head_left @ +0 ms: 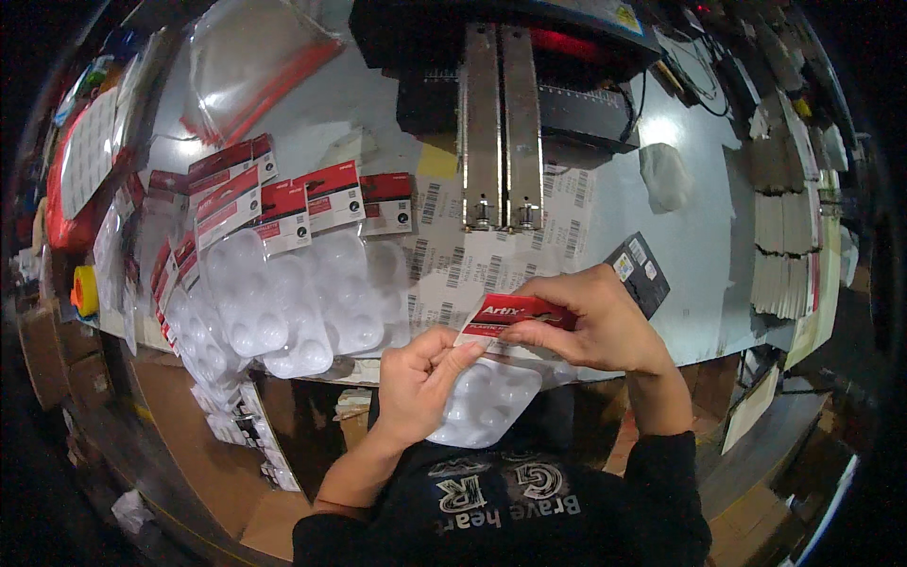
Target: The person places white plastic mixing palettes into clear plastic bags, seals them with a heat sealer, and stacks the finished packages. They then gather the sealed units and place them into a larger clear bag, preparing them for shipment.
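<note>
Close to the table's front edge I hold a packaged white plastic paint palette (pixel 491 402) with a red-and-white header card (pixel 515 310). My left hand (pixel 416 386) pinches the card's lower left corner between thumb and fingers. The card's right part is gripped by my right hand (pixel 600 326), thumb in front and fingers behind. Below the card, the palette's round wells hang over the front of my dark shirt. To the left of my hands lies a heap of similar packaged palettes (pixel 274 293), their red-and-white cards (pixel 333 197) pointing away from me.
A black machine (pixel 505 57) with two long metal bars (pixel 480 123) stands at the back. Under the bars lie barcode label sheets (pixel 444 260). A black card (pixel 644 267) and crumpled clear plastic (pixel 664 178) are right. Clear bags (pixel 250 66) lie far left; stacked cards (pixel 782 227) far right.
</note>
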`<state>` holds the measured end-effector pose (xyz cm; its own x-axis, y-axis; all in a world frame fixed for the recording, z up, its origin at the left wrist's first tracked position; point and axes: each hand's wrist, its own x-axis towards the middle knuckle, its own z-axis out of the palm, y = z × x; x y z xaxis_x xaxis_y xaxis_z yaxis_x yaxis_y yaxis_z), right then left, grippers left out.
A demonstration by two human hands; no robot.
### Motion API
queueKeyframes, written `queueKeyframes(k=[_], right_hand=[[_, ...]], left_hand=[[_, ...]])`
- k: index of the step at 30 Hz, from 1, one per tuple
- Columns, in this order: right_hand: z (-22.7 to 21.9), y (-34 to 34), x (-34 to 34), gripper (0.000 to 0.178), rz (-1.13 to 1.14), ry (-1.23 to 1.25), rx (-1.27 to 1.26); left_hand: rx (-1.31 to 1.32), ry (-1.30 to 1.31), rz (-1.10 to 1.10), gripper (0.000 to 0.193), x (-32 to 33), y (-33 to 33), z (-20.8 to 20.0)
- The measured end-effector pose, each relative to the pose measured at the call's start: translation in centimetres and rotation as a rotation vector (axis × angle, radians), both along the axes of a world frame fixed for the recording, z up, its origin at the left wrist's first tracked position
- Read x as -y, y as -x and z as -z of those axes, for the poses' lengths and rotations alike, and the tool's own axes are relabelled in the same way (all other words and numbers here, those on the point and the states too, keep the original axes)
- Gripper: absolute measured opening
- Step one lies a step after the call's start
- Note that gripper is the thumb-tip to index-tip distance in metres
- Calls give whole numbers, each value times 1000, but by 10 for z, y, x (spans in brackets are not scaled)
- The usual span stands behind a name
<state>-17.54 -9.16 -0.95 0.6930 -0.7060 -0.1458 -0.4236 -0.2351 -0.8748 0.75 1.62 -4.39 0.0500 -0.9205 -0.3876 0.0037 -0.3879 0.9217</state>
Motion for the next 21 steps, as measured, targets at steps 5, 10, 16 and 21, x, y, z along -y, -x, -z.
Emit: queueKeyframes(k=[5,10,16,21], right_hand=[[6,9,0,27,200,83,13],[19,18,-18,24,361,-782,-18],[24,16,-42,22,496,-746,205],[31,0,-25,17,667,-680,270]], left_hand=[[161,175,-151,17,-1,5,0],[91,170,-324,26,2,1,16],[215,152,-294,29,2,2,17],[393,185,-259,32,34,5,17]])
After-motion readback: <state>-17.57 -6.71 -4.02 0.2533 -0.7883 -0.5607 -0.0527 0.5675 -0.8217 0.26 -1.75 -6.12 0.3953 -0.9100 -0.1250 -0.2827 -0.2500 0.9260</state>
